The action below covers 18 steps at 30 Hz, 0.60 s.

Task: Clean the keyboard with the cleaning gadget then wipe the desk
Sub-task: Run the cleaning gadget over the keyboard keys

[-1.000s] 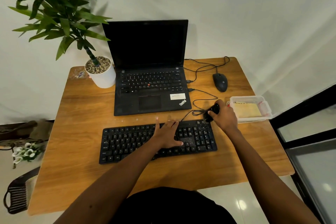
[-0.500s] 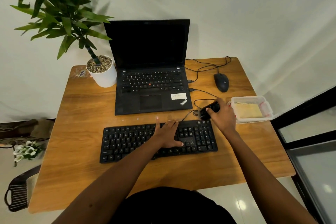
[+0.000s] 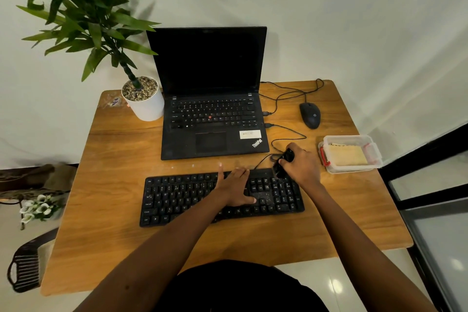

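Note:
A black keyboard [image 3: 177,200] lies across the near middle of the wooden desk [image 3: 111,185]. My left hand [image 3: 235,190] rests flat on its keys, fingers spread, right of centre. My right hand [image 3: 301,164] grips a small black cleaning gadget [image 3: 283,163], tilted down with its lower end touching the keyboard's top right corner. A clear plastic box [image 3: 352,138] with a yellow cloth [image 3: 347,156] inside sits at the desk's right edge, just right of my right hand.
An open black laptop [image 3: 210,94] stands behind the keyboard. A white pot with a green plant [image 3: 144,101] is at the back left. A black mouse [image 3: 310,115] and its cables [image 3: 286,94] lie at the back right. The desk's left part is bare wood.
My right hand has shifted the gadget slightly, bringing its tip back down onto the keyboard's top right corner. My left hand stays pressed on the keys.

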Available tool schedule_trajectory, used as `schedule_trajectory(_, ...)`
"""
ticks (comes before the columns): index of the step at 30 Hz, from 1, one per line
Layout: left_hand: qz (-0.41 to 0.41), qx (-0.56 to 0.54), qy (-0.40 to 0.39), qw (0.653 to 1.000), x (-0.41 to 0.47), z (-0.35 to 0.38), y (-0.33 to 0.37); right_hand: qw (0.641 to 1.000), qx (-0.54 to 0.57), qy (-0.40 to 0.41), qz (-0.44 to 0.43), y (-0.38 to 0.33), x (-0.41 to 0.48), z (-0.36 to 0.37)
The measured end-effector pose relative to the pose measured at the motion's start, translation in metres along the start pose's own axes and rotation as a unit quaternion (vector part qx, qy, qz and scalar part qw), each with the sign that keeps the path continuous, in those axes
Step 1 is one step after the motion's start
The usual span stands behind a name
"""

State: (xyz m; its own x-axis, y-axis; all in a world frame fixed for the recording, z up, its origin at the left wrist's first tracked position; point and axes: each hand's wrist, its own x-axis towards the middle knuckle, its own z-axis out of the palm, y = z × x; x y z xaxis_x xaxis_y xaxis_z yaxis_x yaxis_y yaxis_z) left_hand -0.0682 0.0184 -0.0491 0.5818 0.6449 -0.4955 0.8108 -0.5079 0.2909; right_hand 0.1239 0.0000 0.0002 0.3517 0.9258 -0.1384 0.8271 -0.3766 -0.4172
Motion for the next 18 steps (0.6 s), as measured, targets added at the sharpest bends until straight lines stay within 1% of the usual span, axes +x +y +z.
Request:
schedule_trajectory(2, -0.001, -0.001, 0.000, 1.000, 0.000, 0.000, 0.000, 1.000, 0.025, -0.001, 0.003, -0.003, 0.000, 0.001)
schedule_trajectory(5, -0.001, 0.000, -0.002, 1.000, 0.000, 0.000, 0.000, 0.997, 0.064, 0.041, 0.007, -0.005, 0.000, -0.001)
schedule_trajectory(6, 0.000, 0.000, -0.002, 1.000, 0.000, 0.000, 0.000, 0.996, 0.072, 0.044, 0.010, -0.005, 0.001, -0.002)
schedule_trajectory(7, 0.000, 0.000, -0.002, 1.000, 0.000, 0.000, 0.000, 0.996, 0.078, 0.034, 0.008, -0.004, 0.002, -0.003)
schedule_trajectory(8, -0.001, -0.001, -0.001, 1.000, 0.000, 0.000, 0.000, 0.997, 0.076, 0.008, 0.005, -0.004, 0.003, -0.004)
schedule_trajectory(10, -0.002, -0.001, 0.000, 1.000, 0.000, 0.000, -0.002, 0.998, 0.041, -0.050, -0.012, -0.004, 0.004, -0.005)
schedule_trajectory(11, -0.001, 0.000, 0.000, 1.000, 0.000, 0.000, -0.002, 0.998, 0.012, -0.057, -0.018, -0.003, 0.003, -0.004)
schedule_trajectory(13, 0.000, 0.002, -0.001, 1.000, 0.000, 0.001, -0.002, 0.999, -0.035, -0.029, -0.018, -0.003, 0.001, -0.006)
schedule_trajectory(15, -0.001, 0.001, 0.000, 1.000, 0.001, 0.000, -0.001, 0.999, -0.028, -0.008, -0.033, -0.006, 0.002, -0.008)
schedule_trajectory(18, -0.005, -0.001, -0.004, 1.000, 0.000, 0.000, -0.002, 0.997, 0.015, -0.066, -0.039, -0.012, 0.004, -0.010)
